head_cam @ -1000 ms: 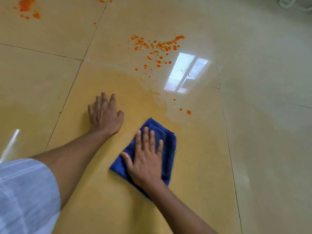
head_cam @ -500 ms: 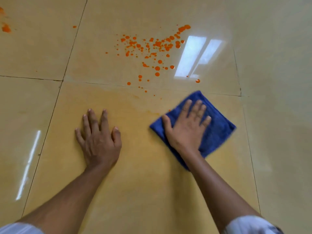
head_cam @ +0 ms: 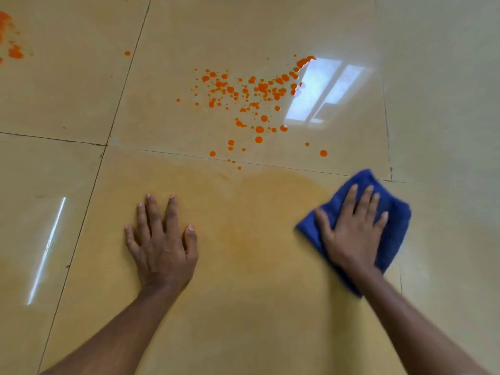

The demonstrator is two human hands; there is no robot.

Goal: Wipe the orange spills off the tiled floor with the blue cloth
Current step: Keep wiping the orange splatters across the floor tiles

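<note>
A folded blue cloth (head_cam: 395, 228) lies flat on the glossy beige tiled floor (head_cam: 257, 307) at the right. My right hand (head_cam: 351, 228) presses down on it with fingers spread. My left hand (head_cam: 162, 244) rests flat on the bare tile to the left, fingers apart, holding nothing. A cluster of orange droplets (head_cam: 251, 101) covers the tile just beyond both hands. A second orange spill (head_cam: 13, 47) sits at the far left edge. A faint orange smear (head_cam: 270, 201) tints the tile between my hands.
Dark grout lines (head_cam: 189, 154) divide the floor into large tiles. A bright window reflection (head_cam: 322, 93) glares beside the droplet cluster. A thin light streak (head_cam: 46, 250) shows on the left tile.
My right hand has slid the blue cloth away from me and to the right across the tile. My left hand has stayed planted on the floor. The view has tilted.
</note>
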